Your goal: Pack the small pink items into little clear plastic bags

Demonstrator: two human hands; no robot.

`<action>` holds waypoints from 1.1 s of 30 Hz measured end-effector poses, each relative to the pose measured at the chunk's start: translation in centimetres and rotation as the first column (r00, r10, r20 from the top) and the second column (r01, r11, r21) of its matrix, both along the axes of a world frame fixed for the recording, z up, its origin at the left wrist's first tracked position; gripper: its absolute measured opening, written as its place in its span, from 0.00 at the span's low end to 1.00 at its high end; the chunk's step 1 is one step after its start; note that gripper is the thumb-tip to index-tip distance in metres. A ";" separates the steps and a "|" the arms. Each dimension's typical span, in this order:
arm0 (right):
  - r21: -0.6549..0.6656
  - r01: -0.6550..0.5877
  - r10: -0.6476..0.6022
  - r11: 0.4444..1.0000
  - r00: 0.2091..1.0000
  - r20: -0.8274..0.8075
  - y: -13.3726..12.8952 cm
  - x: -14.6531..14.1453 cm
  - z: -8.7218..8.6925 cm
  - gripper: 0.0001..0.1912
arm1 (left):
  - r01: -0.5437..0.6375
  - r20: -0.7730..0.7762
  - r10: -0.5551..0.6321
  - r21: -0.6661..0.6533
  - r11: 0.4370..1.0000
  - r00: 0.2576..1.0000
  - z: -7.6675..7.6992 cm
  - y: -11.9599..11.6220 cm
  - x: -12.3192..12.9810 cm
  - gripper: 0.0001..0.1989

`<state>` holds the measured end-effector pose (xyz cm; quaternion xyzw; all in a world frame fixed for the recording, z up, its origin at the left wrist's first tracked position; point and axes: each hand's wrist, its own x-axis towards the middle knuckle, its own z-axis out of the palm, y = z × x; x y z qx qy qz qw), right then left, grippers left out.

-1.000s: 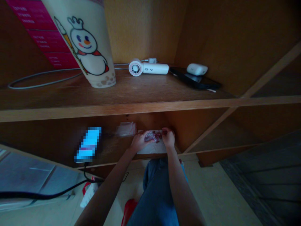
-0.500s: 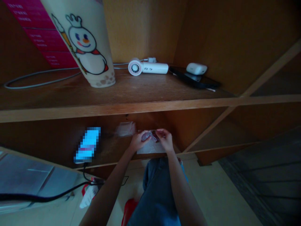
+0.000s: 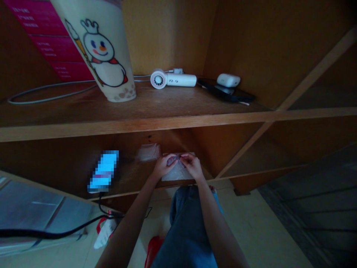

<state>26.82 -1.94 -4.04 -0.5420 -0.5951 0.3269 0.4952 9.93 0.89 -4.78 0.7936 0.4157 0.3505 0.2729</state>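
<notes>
On the lower shelf my left hand (image 3: 162, 166) is closed on a small clear plastic bag (image 3: 172, 160) with a purplish tint. My right hand (image 3: 193, 165) is pinched right beside it, its fingertips almost meeting those of the left at the bag's edge. What the right fingers hold is too small and dark to make out. Both hands are above a whitish sheet (image 3: 176, 175) that lies near the shelf's front edge. Left of the hands lies a stack of clear plastic bags (image 3: 149, 152).
A lit phone (image 3: 103, 171) stands to the left, with a black cable (image 3: 69, 232) below it. The upper shelf (image 3: 167, 108) overhangs the hands and carries a drink cup (image 3: 108, 67), a white handheld fan (image 3: 178, 80), a white earbud case (image 3: 228, 80) and a dark flat object (image 3: 220, 93).
My right hand has moved slightly left, closer to my left hand. The dark reddish thing seen at its fingertips before is now mostly hidden. The left hand keeps its hold.
</notes>
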 end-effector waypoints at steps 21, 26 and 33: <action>-0.018 0.385 -0.285 0.923 0.715 0.638 2.1 1.6 0.5 0.12 | -0.048 -0.021 0.047 -0.045 0.998 0.999 -0.3 0.3 -0.1 0.12; -0.031 0.393 -0.277 0.919 0.699 0.660 2.0 1.5 0.7 0.12 | -0.040 -0.007 0.040 -0.049 0.998 0.999 -0.2 0.3 -0.2 0.13; -0.002 0.384 -0.298 0.923 0.721 0.625 2.3 1.7 0.2 0.11 | -0.035 -0.014 0.034 -0.047 0.998 0.999 -0.2 0.2 -0.1 0.12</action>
